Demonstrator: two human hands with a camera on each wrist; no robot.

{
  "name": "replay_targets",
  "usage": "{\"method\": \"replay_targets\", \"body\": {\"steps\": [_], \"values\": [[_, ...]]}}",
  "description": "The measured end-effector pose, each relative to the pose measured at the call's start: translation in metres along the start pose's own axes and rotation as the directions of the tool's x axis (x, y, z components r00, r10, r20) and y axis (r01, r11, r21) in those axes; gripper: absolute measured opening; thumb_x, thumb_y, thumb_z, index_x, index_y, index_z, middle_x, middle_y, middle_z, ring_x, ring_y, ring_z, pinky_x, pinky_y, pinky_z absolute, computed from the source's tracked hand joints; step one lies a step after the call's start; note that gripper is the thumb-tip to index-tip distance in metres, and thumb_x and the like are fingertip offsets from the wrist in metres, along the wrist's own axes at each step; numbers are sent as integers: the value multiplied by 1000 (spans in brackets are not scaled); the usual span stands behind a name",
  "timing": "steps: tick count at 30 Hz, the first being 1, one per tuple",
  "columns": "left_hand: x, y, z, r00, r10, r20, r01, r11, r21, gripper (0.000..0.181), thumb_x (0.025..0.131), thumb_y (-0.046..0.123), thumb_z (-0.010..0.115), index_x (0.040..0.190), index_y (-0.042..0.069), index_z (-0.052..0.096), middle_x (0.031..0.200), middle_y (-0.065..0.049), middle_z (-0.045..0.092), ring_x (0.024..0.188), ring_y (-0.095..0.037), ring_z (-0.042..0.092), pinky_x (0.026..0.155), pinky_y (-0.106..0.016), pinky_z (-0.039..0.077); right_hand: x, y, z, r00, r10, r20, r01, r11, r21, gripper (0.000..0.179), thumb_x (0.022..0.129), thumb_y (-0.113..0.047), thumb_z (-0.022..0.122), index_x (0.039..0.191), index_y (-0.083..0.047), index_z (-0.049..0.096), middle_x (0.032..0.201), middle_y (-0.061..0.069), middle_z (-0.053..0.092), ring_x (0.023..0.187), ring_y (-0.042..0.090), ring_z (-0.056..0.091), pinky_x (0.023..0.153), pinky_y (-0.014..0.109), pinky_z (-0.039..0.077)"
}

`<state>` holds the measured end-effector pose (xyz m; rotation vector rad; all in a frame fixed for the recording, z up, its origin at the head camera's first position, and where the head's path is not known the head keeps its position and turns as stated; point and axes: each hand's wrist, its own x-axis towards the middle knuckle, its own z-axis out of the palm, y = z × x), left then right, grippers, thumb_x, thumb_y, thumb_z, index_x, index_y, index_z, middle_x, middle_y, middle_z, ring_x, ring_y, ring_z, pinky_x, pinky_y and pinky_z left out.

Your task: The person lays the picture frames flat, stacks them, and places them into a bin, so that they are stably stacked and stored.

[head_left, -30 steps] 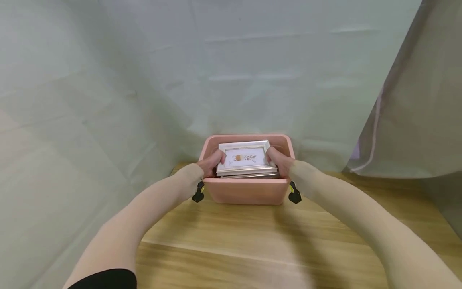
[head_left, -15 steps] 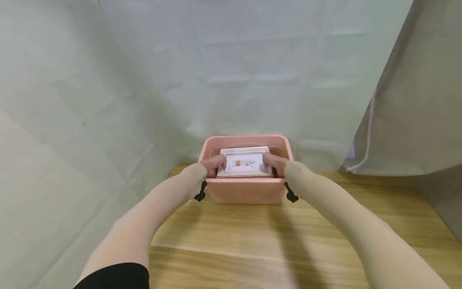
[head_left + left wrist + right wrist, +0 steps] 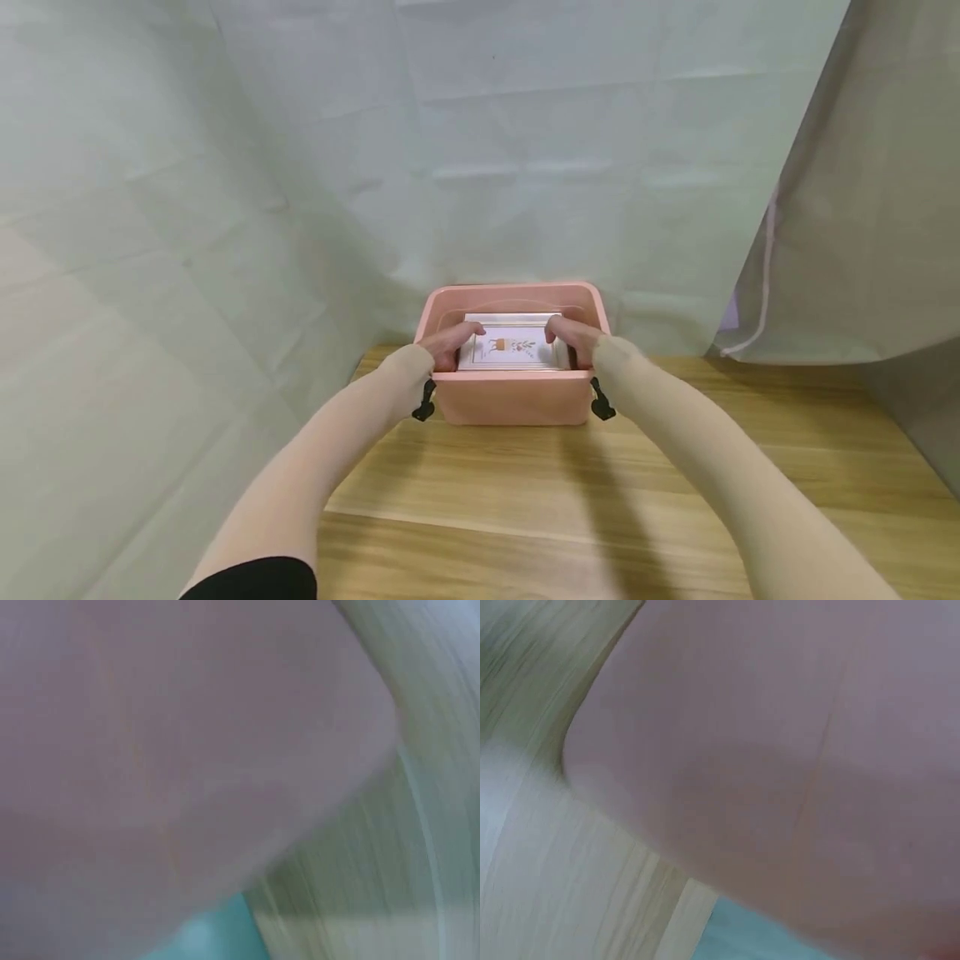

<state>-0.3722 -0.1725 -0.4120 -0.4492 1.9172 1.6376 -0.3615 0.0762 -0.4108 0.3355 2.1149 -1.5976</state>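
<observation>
A white picture frame (image 3: pixel 512 343) with a drawing of an orange pot-like shape and plant sprigs lies face up inside the pink bin (image 3: pixel 514 400). At its left side, my left hand (image 3: pixel 448 342) reaches over the bin's rim, its thumb straight over the frame's upper left part. My right hand (image 3: pixel 577 337) is at the opposite side, with a bent thumb on the frame's right border. The other fingers of both hands are hidden down beside the frame. The bin's wall fills most of the left wrist view (image 3: pixel 187 712) and the right wrist view.
The bin stands on a wooden table (image 3: pixel 480 483) against a pale cloth backdrop (image 3: pixel 525 183). More cloth hangs at the left, and a grey-brown curtain (image 3: pixel 862 208) at the right. A teal patch (image 3: pixel 214 934) shows low in the left wrist view.
Both hands have lowered the picture frame deeper into the bin. Frame edges visible beneath it one second ago are now hidden. The left thumb has straightened.
</observation>
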Motion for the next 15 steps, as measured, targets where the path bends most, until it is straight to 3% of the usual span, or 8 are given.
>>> {"method": "replay_targets", "body": {"steps": [4,5,7,8,11,12,14,15], "values": [[-6,-1,-1,998,43,-51,-44,999,-26,54,107,28,54,155,4,46,145,-13,64,109,-20,66,98,-32,59,-9,-2,1,998,-37,46,34,997,68,23,86,-13,53,107,-5,46,152,15,40,136,32,38,110,41,35],[-9,-1,-1,994,80,-70,-80,997,2,57,107,27,55,158,5,44,151,-13,61,110,-17,64,95,-29,57,-13,-3,0,997,-62,44,59,996,66,19,87,-12,52,103,-5,46,147,15,43,130,31,40,107,39,35],[-16,-1,1,979,170,-116,-158,982,106,58,105,26,57,159,6,46,150,-19,64,89,-16,63,78,-26,55,-20,-4,-1,992,-124,27,123,991,45,8,89,-12,52,94,-8,48,132,10,48,120,27,42,102,37,35],[-21,-1,2,969,213,-123,-192,969,157,58,105,26,57,158,5,48,152,-20,62,89,-15,61,78,-25,52,-23,-5,-2,986,-165,10,165,986,24,5,88,-11,52,88,-9,48,120,7,51,111,25,43,98,36,36],[-40,-3,6,924,363,-122,-320,907,274,59,104,21,55,157,-2,50,161,-21,54,107,-15,61,98,-28,53,-36,-4,-4,964,-263,-27,263,965,-8,16,88,-6,51,77,-11,41,87,1,40,84,22,38,82,35,34],[-48,-6,8,912,396,-108,-353,890,290,57,104,20,53,155,-5,52,160,-25,56,112,-22,64,106,-34,54,-42,-3,-4,959,-282,-34,282,959,-9,15,88,-5,51,78,-11,41,86,1,36,80,20,36,80,34,33],[-64,-13,9,882,461,-92,-413,853,318,59,104,18,52,158,-6,48,168,-24,46,144,-28,52,129,-43,40,-54,-1,-5,954,-298,-37,299,954,34,3,89,-3,49,92,-3,50,89,3,41,77,21,36,80,36,34],[-72,-18,10,856,507,-98,-448,824,348,61,103,17,53,160,-5,46,169,-25,46,152,-33,49,133,-48,37,-61,1,-6,953,-301,-37,303,951,62,18,91,-3,49,107,1,55,99,7,48,81,22,40,84,37,37]]}}
